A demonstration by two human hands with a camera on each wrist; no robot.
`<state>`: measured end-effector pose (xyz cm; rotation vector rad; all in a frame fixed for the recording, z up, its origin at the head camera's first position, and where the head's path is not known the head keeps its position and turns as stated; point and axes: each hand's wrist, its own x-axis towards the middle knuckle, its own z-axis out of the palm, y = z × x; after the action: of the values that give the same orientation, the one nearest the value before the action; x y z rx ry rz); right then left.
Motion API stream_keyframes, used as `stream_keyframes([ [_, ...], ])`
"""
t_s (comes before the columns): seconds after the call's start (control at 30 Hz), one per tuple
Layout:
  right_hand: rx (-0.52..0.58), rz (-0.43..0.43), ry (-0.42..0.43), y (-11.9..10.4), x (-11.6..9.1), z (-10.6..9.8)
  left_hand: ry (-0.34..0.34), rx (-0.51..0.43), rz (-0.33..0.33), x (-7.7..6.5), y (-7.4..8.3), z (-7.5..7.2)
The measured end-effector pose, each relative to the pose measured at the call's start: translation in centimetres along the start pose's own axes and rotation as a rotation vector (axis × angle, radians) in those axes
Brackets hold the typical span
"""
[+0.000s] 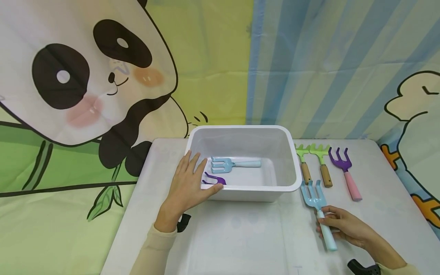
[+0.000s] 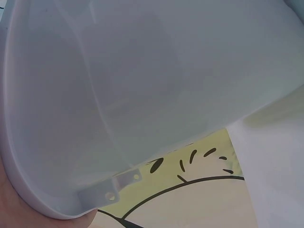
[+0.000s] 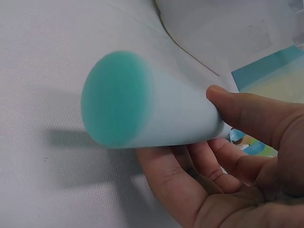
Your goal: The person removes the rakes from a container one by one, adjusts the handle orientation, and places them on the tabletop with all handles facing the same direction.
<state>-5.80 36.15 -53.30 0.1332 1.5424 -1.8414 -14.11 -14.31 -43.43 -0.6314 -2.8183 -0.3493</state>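
A white plastic bin [image 1: 233, 194] stands in the middle of the table. In it lie a light blue hand fork [image 1: 237, 164] and a purple fork head [image 1: 216, 178], whose handle is hidden behind the front wall. My left hand [image 1: 189, 183] rests at the bin's front left corner, fingers spread over the left rim and thumb along the front rim. To the right of the bin, my right hand [image 1: 347, 225] holds a second light blue hand fork [image 1: 326, 229] by its handle, tines pointing away from me. The handle's turquoise end [image 3: 116, 99] faces the right wrist camera.
Two green hand rakes [image 1: 324, 172] with wooden handles lie right of the bin. Beside them is a purple hand fork [image 1: 348, 173] with a pink handle. A panda-printed cloth [image 1: 206, 57] hangs behind the white table [image 1: 233, 236].
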Motion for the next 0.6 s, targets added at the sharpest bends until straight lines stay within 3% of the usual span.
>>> stream_keyframes([
  [0.6, 0.024, 0.030, -0.009, 0.29, 0.37, 0.20, -0.012, -0.009, -0.005, 0.00, 0.05, 0.00],
])
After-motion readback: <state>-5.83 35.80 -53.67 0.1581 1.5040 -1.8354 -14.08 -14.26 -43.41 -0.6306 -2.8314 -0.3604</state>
